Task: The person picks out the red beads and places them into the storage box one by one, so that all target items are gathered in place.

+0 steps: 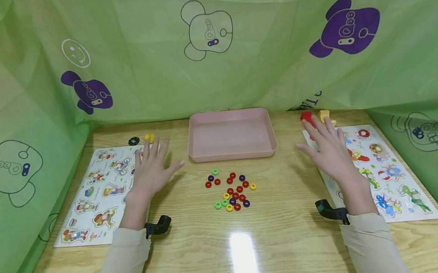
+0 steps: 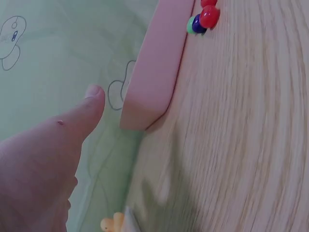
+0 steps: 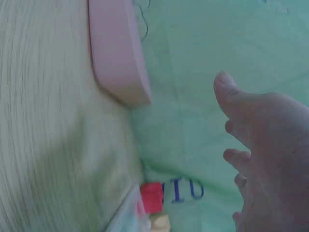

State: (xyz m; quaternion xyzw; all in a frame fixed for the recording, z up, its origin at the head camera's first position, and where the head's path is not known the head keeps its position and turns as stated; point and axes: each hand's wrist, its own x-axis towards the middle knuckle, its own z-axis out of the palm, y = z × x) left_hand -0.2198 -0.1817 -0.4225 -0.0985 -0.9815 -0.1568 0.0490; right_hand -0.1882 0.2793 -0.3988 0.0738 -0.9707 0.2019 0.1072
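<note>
My left hand (image 1: 151,173) is spread flat above the inner edge of the left picture board (image 1: 100,200), holding nothing. Over the inner edge of the right picture board (image 1: 381,166), my right hand (image 1: 331,154) is likewise spread, with nothing in it. Between the hands, several small ring beads (image 1: 236,194) in red, yellow, green and purple lie scattered on the table. Behind them stands a shallow pink tray (image 1: 233,156) with nothing inside. The left wrist view shows the left thumb (image 2: 89,104) pointing toward the tray's side; the right wrist view shows the right hand (image 3: 275,150) beside it.
A dark round piece (image 1: 134,141) and a yellow piece (image 1: 149,138) sit behind the left board. Behind the right board are a red block (image 1: 306,117) and a pale yellow block (image 1: 324,115). Green printed cloth (image 1: 146,86) walls off the wooden table (image 1: 200,249) at the back and sides.
</note>
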